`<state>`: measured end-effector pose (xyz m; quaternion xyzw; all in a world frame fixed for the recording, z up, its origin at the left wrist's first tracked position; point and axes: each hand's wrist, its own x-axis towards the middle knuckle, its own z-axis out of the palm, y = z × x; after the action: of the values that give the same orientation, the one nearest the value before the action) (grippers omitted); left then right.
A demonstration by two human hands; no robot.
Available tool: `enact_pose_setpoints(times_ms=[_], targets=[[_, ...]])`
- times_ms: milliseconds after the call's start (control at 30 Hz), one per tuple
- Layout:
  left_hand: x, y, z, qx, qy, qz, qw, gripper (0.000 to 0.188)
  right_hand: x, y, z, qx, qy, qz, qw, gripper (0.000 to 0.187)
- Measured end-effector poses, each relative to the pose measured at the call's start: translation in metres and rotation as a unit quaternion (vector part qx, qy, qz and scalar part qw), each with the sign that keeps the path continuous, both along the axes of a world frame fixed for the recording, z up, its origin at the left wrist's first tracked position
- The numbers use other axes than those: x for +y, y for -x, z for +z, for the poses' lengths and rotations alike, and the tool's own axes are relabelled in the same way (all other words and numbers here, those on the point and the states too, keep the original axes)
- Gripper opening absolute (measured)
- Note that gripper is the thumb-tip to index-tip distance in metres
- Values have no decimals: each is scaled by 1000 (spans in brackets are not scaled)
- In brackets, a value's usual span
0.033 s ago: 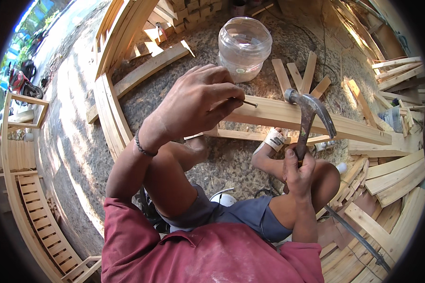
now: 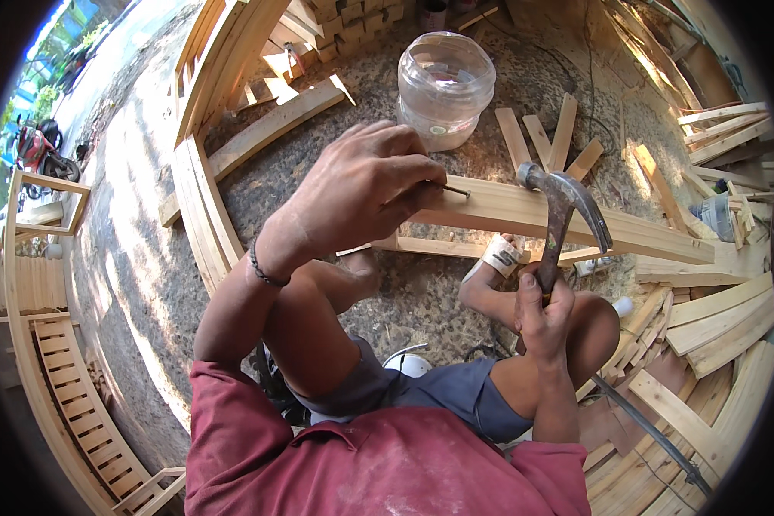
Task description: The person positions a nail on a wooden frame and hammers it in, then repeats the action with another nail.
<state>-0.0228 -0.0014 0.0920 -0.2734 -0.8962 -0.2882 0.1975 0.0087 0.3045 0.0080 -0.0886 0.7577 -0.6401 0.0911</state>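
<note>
Between the thumb and fingers of my left hand [image 2: 365, 182] is a nail [image 2: 457, 190], its head end sticking out to the right. That hand is above the left part of a long pale wooden beam [image 2: 507, 205], and its fingers hide the nail's other end. My right hand [image 2: 545, 314] is wrapped round the handle of a claw hammer [image 2: 562, 206]. The hammer stands upright over the beam's near side, its striking face to the left and its claw curving down to the right.
A clear plastic tub [image 2: 445, 90] stands beyond the beam. Wooden frame pieces [image 2: 205, 202] rise at the left, a slatted wooden panel [image 2: 90, 404] lies further left, and loose planks [image 2: 722, 314] are piled at the right. A dark bar [image 2: 649, 434] lies near my right knee.
</note>
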Motion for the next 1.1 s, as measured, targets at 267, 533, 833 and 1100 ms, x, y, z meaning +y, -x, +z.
enact_pose_setpoints(times_ms=[267,533,833,1100], targets=[[5,0,7,-71,-19,22,997,14,10,-3,-4,71,22,-43,996,21],[41,21,13,-9,31,-44,999,9,19,3,17,167,194,-187,948,21],[36,33,40,-27,-62,-5,998,11,28,-2,19,105,235,-246,935,20],[21,19,38,-54,-53,24,997,10,33,-7,17,98,213,-228,945,20]])
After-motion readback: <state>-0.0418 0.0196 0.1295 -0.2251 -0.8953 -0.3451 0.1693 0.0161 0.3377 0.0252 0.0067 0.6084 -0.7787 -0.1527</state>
